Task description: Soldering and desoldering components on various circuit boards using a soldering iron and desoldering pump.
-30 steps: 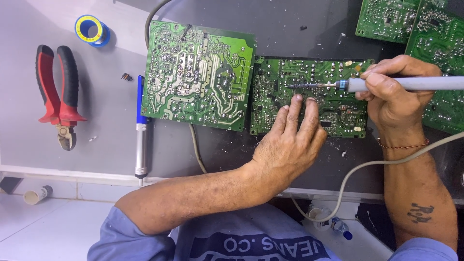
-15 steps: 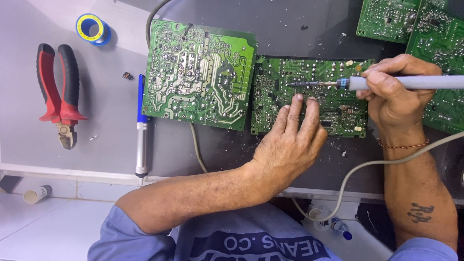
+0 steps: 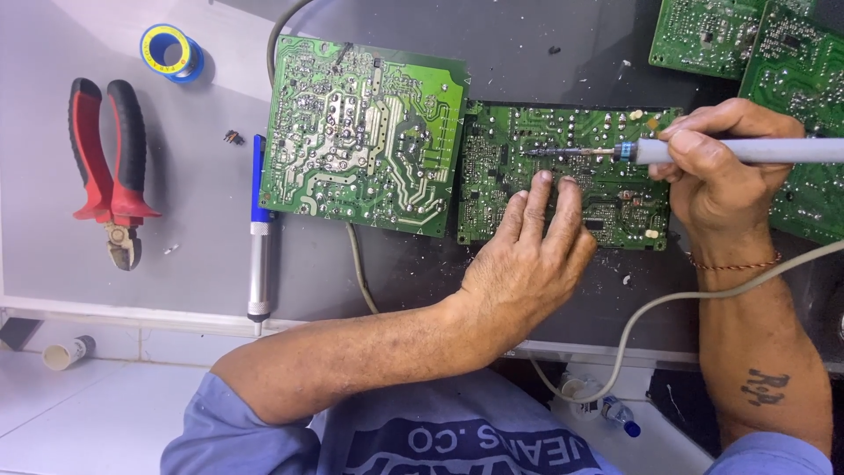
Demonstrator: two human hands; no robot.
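Two circuit boards are lying side by side: the larger board (image 3: 365,136) at 9 o'clock of the smaller board (image 3: 607,158). Pliers (image 3: 110,167) are sitting further toward 9, solder spool (image 3: 171,51) at their 1 o'clock.

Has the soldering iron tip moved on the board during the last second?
No. The soldering iron tip rests at the same spot on the smaller circuit board.

Board (image 3: 607,180): green, solder side up, lying flat on the desk (image 3: 176,255), abutting a larger board's right edge; iron (image 3: 703,151): grey handle, blue collar, held level, tip on board's upper middle.
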